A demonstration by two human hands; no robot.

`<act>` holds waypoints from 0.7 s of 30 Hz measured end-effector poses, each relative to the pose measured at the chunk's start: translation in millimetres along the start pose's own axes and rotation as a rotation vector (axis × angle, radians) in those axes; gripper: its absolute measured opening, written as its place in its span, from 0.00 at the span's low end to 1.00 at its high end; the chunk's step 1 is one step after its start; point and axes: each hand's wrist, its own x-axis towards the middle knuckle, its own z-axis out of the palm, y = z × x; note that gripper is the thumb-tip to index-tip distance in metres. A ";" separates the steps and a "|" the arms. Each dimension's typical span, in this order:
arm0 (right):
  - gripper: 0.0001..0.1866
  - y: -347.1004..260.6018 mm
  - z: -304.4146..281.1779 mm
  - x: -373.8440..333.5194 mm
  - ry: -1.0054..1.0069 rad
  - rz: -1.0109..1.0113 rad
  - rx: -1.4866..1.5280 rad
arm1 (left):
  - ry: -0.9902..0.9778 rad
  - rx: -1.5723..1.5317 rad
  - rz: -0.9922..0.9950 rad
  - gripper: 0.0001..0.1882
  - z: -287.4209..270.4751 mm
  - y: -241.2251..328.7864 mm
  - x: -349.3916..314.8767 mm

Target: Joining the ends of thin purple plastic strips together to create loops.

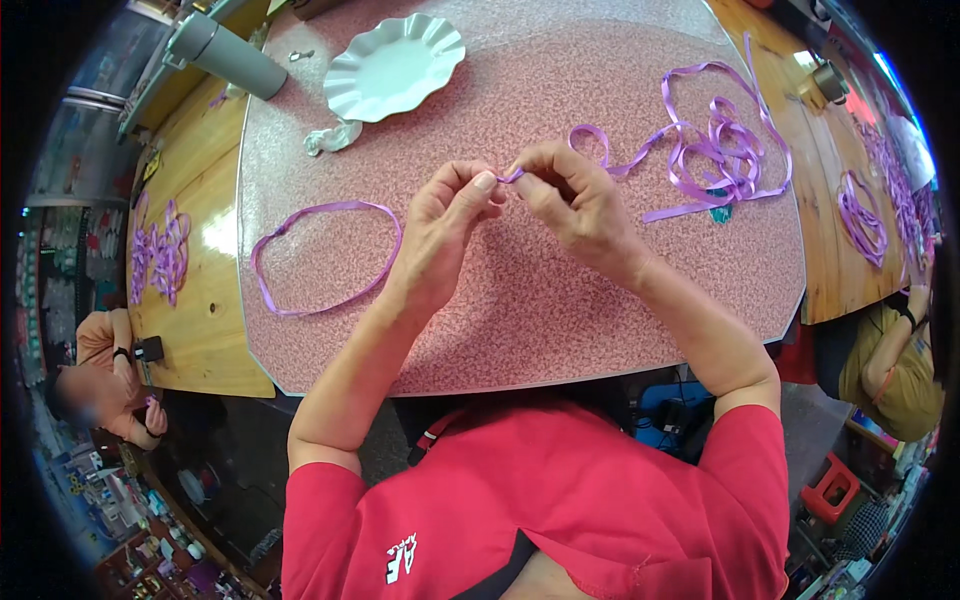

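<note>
Left hand: the left hand [440, 215] pinches a short end of purple ribbon [512, 177] between thumb and forefinger.
Right hand: the right hand [575, 205] grips the same ribbon just beside it, fingers curled.
Pinched ribbon: above the middle of the pink desk [560, 330]; whether it joins the pile at right is hidden behind the right hand.
Done, by the look of it: 1 closed ribbon loop [340, 207], lying left of the hands.
Left, as I judge it: the pinched piece seems unfinished, and a loose ribbon pile [735, 180] lies at right, over a small teal item [721, 212].
Plate: 1 scalloped plate [395, 70], pale inner face in view, near a crumpled wrapper [333, 138].
Flask: 1 grey-green flask [228, 58], lid on; contents cannot be seen.
</note>
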 end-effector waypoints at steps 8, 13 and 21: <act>0.09 6.7 -0.8 4.9 0.008 -0.578 -0.451 | 0.019 -0.146 -0.030 0.10 -1.6 -2.5 0.9; 0.07 4.3 0.5 1.7 0.050 -0.403 -0.351 | 0.010 -0.058 0.067 0.11 3.1 -2.5 -5.9; 0.07 7.2 -3.8 4.6 -0.049 -0.394 -0.308 | 0.029 0.111 0.244 0.10 -1.7 -19.5 -4.8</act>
